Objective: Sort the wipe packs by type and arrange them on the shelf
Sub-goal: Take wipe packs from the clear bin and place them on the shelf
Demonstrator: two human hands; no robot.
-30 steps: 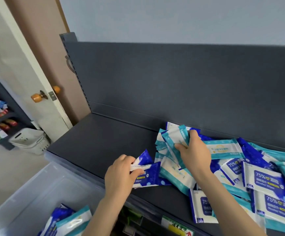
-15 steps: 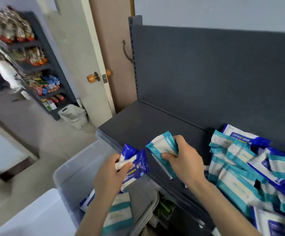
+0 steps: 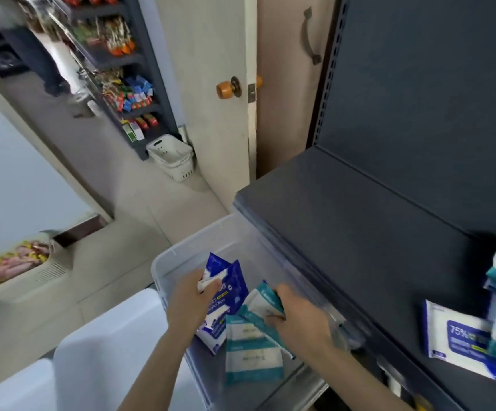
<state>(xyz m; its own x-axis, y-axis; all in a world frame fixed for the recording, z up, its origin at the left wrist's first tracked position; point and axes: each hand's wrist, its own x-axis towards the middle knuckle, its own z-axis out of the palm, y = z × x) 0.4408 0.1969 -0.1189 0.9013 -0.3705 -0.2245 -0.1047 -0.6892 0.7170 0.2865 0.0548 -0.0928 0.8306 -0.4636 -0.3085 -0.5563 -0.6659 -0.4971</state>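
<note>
From the head view, the left hand is clamped on dark blue alcohol wipe packs and the right hand on a teal wipe pack, both over the clear plastic bin beside the shelf. These soft, light, probably slick film pouches should handle best pinched across a sealed end or flat face.

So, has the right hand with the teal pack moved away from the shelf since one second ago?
Yes. The right hand with its teal pack has left the dark shelf top and is now lower left, over the clear bin.
</note>
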